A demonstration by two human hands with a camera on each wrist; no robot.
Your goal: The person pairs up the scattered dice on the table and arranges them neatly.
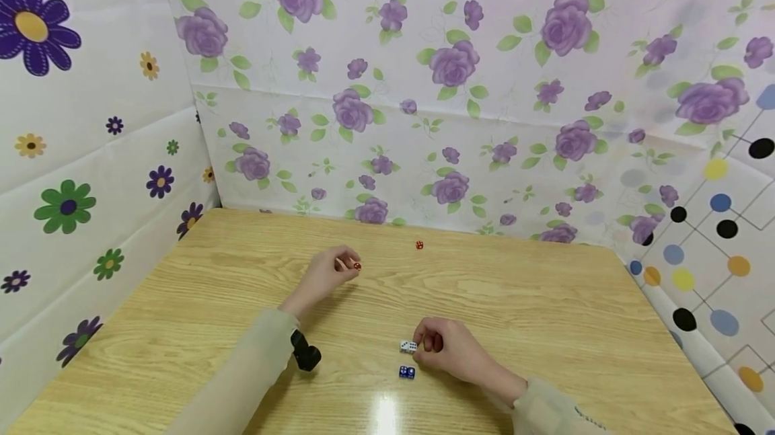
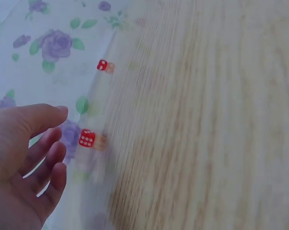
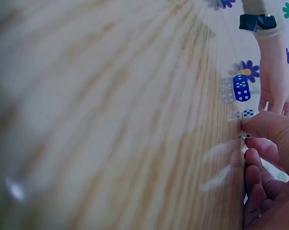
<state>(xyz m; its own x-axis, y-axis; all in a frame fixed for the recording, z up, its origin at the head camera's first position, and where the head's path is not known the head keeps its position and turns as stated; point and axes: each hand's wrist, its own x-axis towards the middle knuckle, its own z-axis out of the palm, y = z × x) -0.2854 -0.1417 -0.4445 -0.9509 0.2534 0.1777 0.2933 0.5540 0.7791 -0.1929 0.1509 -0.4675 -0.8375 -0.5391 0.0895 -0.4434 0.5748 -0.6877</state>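
My left hand [image 1: 323, 277] reaches over the left part of the table, its fingers loosely bent beside a red die [image 1: 357, 266]. In the left wrist view a gap shows between the fingertips [image 2: 62, 112] and that red die [image 2: 86, 138], which sits on the tabletop. A second red die [image 1: 420, 245] lies farther back. My right hand [image 1: 454, 349] pinches the right one of two white dice [image 1: 408, 347] between thumb and index finger; the dice stand side by side. In the right wrist view the thumb and finger mostly hide the pinched die. Two blue dice [image 1: 407, 372] sit together just nearer to me.
The wooden table [image 1: 521, 287] has a glossy surface that mirrors the dice. Behind it hangs a cloth with purple roses [image 1: 451, 65]. Other patterned cloths stand at the left and right edges. A black device [image 1: 305, 352] is strapped to the left wrist.
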